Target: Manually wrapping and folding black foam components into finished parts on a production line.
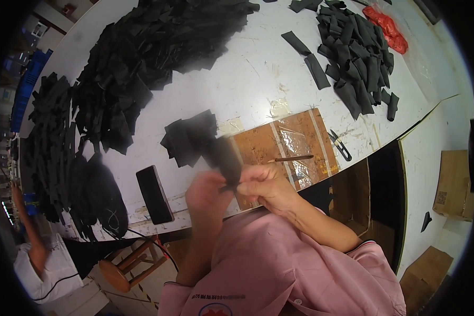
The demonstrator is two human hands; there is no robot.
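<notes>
A piece of black fabric (226, 160) is pinched between my two hands, above the table's near edge. My left hand (204, 194), somewhat blurred, is closed on its lower end. My right hand (271, 188) grips the same end with thumb and fingers; the exact folds there are hard to make out. Just beyond lies a small stack of black fabric pieces (187, 139). To the right, a brown board (258, 145) with strips of clear tape carries a thin brown stick-like tool (294, 158). Thread snips (340, 145) rest beside the board's right edge.
A large heap of black fabric pieces (158, 47) covers the far left. Folded black strips (355, 58) are piled far right, near a red plastic bag (385, 30). A dark phone (154, 195) lies left. A wooden stool (116, 274) and another person (39, 258) are lower left.
</notes>
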